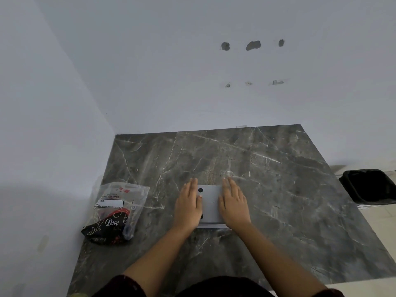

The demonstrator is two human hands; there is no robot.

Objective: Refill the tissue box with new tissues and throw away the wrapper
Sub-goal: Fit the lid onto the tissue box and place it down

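Observation:
A grey tissue box lies on the dark marble table, its flat face with small black round feet turned up. My left hand rests flat on its left side and my right hand lies flat on its right side, fingers stretched out. To the left lies the plastic tissue wrapper, clear on top with a black and red "Dove" print below; it looks slack, and I cannot tell what is inside.
A bin lined with a black bag stands on the tiled floor past the table's right edge. White walls close in the table at the back and on the left.

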